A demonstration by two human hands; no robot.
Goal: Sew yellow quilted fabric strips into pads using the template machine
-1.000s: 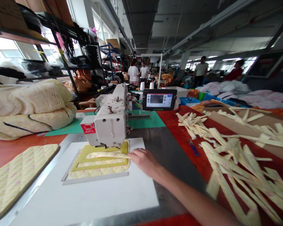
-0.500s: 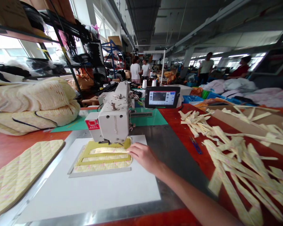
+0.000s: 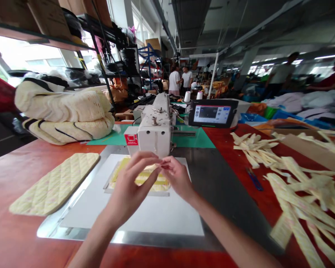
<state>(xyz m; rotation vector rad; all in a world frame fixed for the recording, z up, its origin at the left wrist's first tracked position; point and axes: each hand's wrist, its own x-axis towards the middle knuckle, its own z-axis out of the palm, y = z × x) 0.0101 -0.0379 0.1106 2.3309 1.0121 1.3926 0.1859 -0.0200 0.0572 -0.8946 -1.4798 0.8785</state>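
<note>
Cartons [image 3: 47, 20] on shelf [image 3: 40, 39], 10 o'clock; blue bin [image 3: 286, 117], 2 o'clock, white bundles [image 3: 318, 99] beside it. Left hand [image 3: 132, 182] and right hand [image 3: 178, 176] meet, both pinched nearly closed; cannot tell if anything is held. Pad [image 3: 159, 187] sits below them under yellow template [image 3: 122, 166]; machine [image 3: 156, 137], 12 o'clock. Strips [image 3: 284, 193] on red table [image 3: 5, 193], 3 o'clock. Two people [image 3: 174, 81] beyond, 12 o'clock.

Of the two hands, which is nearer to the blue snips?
Right: the right hand is to the left of the blue snips; the left hand is farther left.
</note>
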